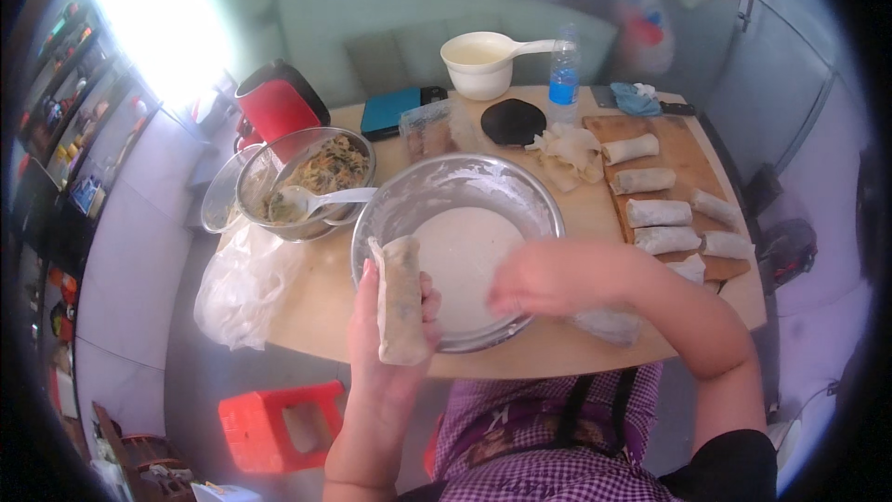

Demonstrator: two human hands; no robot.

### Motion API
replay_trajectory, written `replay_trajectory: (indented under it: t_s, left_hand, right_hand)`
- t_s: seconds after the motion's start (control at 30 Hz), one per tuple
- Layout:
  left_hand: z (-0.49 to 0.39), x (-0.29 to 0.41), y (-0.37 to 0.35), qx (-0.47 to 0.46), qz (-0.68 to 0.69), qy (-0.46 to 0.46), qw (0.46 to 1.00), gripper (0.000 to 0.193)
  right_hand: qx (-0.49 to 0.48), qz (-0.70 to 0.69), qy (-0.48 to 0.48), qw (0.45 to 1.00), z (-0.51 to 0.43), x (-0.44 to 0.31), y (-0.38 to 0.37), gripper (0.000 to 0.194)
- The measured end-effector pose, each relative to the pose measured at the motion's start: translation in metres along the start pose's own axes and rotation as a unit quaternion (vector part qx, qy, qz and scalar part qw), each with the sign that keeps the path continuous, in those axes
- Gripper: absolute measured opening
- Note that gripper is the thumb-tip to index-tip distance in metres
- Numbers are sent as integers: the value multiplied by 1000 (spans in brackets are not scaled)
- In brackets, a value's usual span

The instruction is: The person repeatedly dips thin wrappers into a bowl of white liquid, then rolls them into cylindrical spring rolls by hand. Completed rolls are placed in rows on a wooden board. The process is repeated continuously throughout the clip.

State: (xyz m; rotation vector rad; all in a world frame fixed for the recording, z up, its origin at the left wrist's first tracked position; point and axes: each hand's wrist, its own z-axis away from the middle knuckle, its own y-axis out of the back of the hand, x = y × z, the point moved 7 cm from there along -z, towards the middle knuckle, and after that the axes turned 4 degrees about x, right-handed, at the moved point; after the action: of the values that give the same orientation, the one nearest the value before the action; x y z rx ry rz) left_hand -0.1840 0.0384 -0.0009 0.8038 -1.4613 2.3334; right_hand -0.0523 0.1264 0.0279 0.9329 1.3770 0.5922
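Note:
A rolled wrapper with filling (pixel 403 301) stands upright in my left hand (pixel 397 321), at the near left rim of a large steel bowl (pixel 543 206). My right hand (pixel 536 282), blurred, is over the right side of the bowl, its fingers bent downward; whether they hold anything cannot be seen. Pale batter (pixel 460 258) lies in the bowl. Several filled rolls (pixel 658 213) rest on a wooden cutting board (pixel 690 146) at the right, beside loose wrapper sheets (pixel 568 153). Left of the bowl, a white spoon (pixel 300 202) lies in a glass bowl of shredded filling (pixel 334 167).
A white ladle pot (pixel 481 73), a plastic bottle (pixel 563 87), a black round lid (pixel 513 122), a blue scale (pixel 391 111) and a clear plastic box (pixel 432 129) stand at the back. A knife (pixel 676 109) lies back right. A plastic bag (pixel 244 286) hangs over the left edge, above a red stool (pixel 258 432).

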Motion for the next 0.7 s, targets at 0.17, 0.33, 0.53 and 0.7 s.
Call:
replay_trajectory:
  t_s: [0.17, 0.33, 0.53, 0.7]
  left_hand:
    - [-2, -2, -4, -54, 7, 30, 998, 40]
    - [0, -16, 5, 57, 6, 40, 998, 39]
    - [7, -14, -9, -47, 19, 61, 997, 39]
    - [18, -12, -12, 18, -3, 36, 999, 38]
  right_hand:
    - [79, -28, -42, 996, 0, -7, 18, 32]
    - [258, -30, 164, 952, -4, -56, 27, 36]
    - [289, -22, 190, 938, -6, -57, 26, 44]
    - [302, 9, 223, 927, 2, -77, 15, 48]
